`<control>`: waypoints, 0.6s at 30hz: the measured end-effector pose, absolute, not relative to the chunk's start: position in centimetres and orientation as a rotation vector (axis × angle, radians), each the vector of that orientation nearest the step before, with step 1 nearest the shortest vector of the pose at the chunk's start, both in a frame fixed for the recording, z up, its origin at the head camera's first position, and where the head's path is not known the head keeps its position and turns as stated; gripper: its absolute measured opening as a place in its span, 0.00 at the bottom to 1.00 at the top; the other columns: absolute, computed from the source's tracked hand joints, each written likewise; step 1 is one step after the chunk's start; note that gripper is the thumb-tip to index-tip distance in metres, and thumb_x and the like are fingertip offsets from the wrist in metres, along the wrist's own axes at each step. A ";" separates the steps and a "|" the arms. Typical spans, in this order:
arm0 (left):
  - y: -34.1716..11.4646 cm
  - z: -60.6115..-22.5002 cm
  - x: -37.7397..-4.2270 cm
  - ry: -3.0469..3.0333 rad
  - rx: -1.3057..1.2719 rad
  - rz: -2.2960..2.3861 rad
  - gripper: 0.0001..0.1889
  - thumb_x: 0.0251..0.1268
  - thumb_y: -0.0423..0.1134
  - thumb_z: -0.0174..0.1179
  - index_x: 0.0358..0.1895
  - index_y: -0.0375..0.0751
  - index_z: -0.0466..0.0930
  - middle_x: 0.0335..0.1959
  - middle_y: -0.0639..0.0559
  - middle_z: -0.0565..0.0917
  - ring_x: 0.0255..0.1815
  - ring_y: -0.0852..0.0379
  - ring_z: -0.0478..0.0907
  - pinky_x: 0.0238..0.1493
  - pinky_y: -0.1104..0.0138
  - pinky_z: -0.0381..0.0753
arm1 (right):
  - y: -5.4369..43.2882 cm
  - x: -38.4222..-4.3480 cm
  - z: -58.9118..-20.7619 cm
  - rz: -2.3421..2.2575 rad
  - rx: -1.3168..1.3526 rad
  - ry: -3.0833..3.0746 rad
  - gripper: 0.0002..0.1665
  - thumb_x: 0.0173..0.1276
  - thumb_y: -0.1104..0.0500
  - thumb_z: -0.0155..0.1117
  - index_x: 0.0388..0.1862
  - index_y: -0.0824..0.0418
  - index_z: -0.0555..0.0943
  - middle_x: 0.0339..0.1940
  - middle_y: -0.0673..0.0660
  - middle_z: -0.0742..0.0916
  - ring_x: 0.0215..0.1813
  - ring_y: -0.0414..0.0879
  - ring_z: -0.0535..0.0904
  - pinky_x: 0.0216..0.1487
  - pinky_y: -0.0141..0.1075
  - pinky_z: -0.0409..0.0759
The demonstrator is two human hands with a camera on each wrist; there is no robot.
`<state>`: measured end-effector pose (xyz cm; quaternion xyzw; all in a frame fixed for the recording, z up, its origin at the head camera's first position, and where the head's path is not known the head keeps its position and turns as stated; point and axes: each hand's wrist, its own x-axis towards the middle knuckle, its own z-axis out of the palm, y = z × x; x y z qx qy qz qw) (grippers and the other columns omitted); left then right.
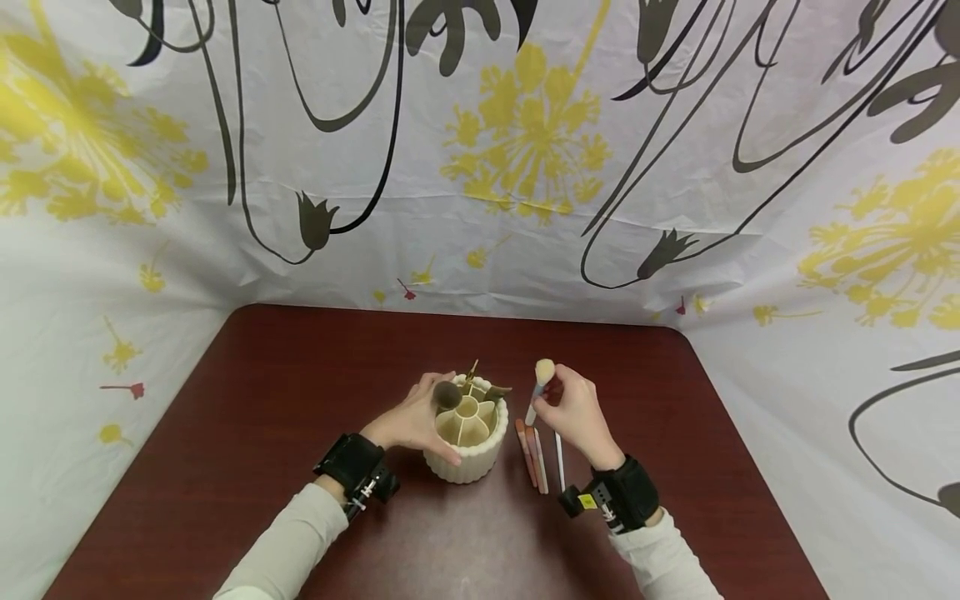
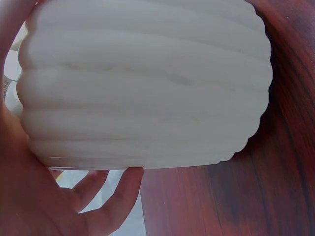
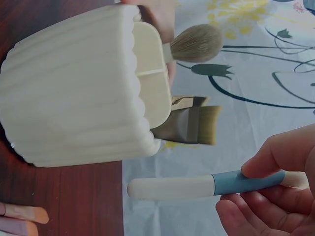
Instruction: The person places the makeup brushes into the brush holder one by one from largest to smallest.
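- Hands, two, apart from each other: with the left hand we are gripping a cream fluted container, thumb on its near side; with the right hand we are pinching a white-and-blue brush by its blue part, pale bristles uppermost.
- Slim sticks, pinkish to white: lying side by side, between container and right wrist; a thin white rod is lying just beside.
- Container: standing upright on a dark red table, divided inside; we are seeing a round brush and a flat brush projecting.
- Sheet, white, flower-printed: hanging behind.
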<state>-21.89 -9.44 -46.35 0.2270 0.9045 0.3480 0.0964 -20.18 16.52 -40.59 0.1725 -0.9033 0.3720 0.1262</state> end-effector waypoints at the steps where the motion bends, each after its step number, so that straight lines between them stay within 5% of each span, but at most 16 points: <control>1: -9.4 -46.3 -21.9 2.682 0.676 1.030 0.68 0.17 0.59 0.77 0.70 0.42 0.47 0.63 0.40 0.55 0.59 0.42 0.58 0.53 0.51 0.67 | 16.4 -20.2 -40.5 1.088 0.512 -2.622 0.10 0.52 0.68 0.62 0.35 0.62 0.76 0.28 0.53 0.80 0.28 0.44 0.74 0.27 0.33 0.69; 9: -9.3 -46.0 -21.9 2.704 0.638 1.001 0.66 0.15 0.59 0.77 0.68 0.43 0.51 0.58 0.41 0.56 0.55 0.43 0.59 0.49 0.52 0.70 | 15.7 -20.1 -40.0 1.101 0.576 -2.554 0.12 0.53 0.68 0.63 0.36 0.61 0.75 0.28 0.52 0.78 0.15 0.35 0.60 0.23 0.31 0.64; 18: -9.1 -45.8 -21.9 2.702 0.593 1.019 0.66 0.12 0.58 0.78 0.67 0.43 0.52 0.56 0.42 0.58 0.56 0.41 0.59 0.50 0.51 0.68 | 14.6 -20.2 -40.0 1.105 0.641 -2.510 0.11 0.52 0.68 0.63 0.34 0.61 0.74 0.28 0.54 0.78 0.23 0.41 0.64 0.26 0.32 0.64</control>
